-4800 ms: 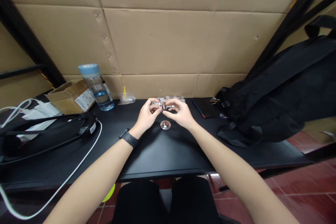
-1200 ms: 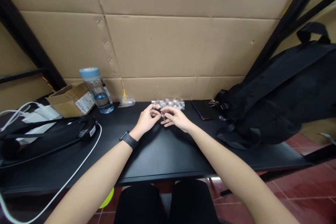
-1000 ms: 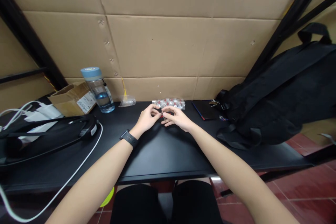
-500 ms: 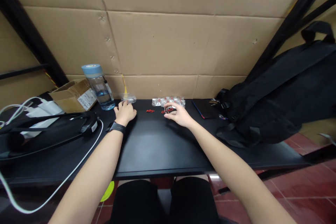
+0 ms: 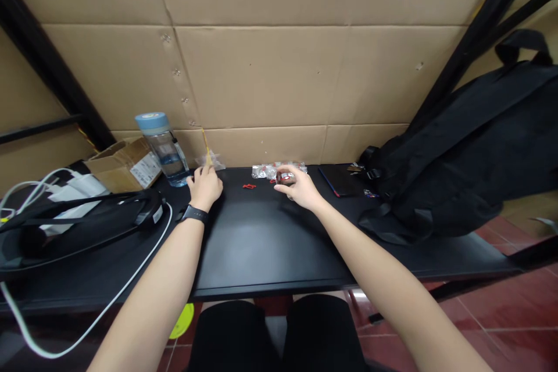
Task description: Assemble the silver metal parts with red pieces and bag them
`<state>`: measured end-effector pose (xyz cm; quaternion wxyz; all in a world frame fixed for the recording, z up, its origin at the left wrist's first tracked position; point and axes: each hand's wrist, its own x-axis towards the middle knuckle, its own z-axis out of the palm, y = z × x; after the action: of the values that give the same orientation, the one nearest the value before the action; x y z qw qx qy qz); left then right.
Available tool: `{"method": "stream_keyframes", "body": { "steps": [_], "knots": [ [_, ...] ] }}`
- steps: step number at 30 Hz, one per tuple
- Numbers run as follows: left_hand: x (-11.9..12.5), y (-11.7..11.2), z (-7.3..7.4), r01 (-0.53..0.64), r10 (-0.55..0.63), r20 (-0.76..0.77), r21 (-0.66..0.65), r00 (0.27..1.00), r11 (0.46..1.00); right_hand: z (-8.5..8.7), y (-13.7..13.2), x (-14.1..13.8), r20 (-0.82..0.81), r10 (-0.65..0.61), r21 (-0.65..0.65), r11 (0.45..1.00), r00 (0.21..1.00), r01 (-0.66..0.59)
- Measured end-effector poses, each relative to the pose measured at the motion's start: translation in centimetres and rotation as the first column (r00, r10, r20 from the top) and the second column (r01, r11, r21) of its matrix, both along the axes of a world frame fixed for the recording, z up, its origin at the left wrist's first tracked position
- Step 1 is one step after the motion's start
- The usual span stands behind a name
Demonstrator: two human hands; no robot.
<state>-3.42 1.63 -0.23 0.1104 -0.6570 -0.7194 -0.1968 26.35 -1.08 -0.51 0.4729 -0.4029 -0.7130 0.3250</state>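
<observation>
My left hand (image 5: pixel 204 188), with a black watch on the wrist, rests palm down at the back of the black table (image 5: pixel 257 238). Its fingers are slightly apart, and their tips are at the near edge of a crumpled clear plastic bag (image 5: pixel 215 161). Between the thumb and fingertips of my right hand (image 5: pixel 300 187) is a small dark, shiny object (image 5: pixel 278 177), too small to name. Behind that hand lie clear packets (image 5: pixel 264 171) with red bits in them. Small red pieces (image 5: pixel 249 186) lie on the table between my hands; another is partly hidden by my right hand.
A water bottle (image 5: pixel 164 151) and an open cardboard box (image 5: pixel 124 165) stand at the left, behind a black bag (image 5: pixel 87 226) with white chargers and a cable. On the right are a dark flat item (image 5: pixel 337 180), keys (image 5: pixel 355 168) and a black backpack (image 5: pixel 471 145). Cardboard panels wall the back.
The camera view has tilted up slightly. My left hand has shifted a little left, and the small object in my right hand has turned. Both hands stay near the back edge.
</observation>
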Motion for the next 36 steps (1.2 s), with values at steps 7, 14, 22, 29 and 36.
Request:
{"method": "stream_keyframes", "body": {
  "steps": [7, 14, 22, 29, 36],
  "knots": [
    [-0.6, 0.3, 1.4, 0.165, -0.200, 0.116, 0.254, 0.973, 0.953, 0.7, -0.2, 0.6, 0.089, -0.039, 0.072, 0.997, 0.995, 0.033],
    [3.9, -1.6, 1.1, 0.443, -0.487, 0.275, 0.211, 0.829, 0.871, 1.6, -0.1, 1.5, 0.181, -0.112, 0.258, 0.964, 0.977, 0.063],
    [9.6, -5.1, 0.2, 0.824, -0.784, 0.260, -0.115, 0.564, 0.554, 2.9, -0.3, 3.1, 0.281, -0.129, 0.290, 0.956, 0.951, 0.044],
    [8.8, -5.5, 0.1, 0.767, -0.760, 0.120, -0.180, 0.639, 0.616, 3.9, -1.1, 3.8, 0.405, -0.077, 0.230, 0.973, 0.911, -0.020],
    [8.1, -5.7, 0.4, 0.725, -0.728, 0.128, -0.307, 0.674, 0.617, 3.7, -1.3, 3.7, 0.574, 0.023, 0.112, 0.988, 0.818, -0.106]
  ]
}}
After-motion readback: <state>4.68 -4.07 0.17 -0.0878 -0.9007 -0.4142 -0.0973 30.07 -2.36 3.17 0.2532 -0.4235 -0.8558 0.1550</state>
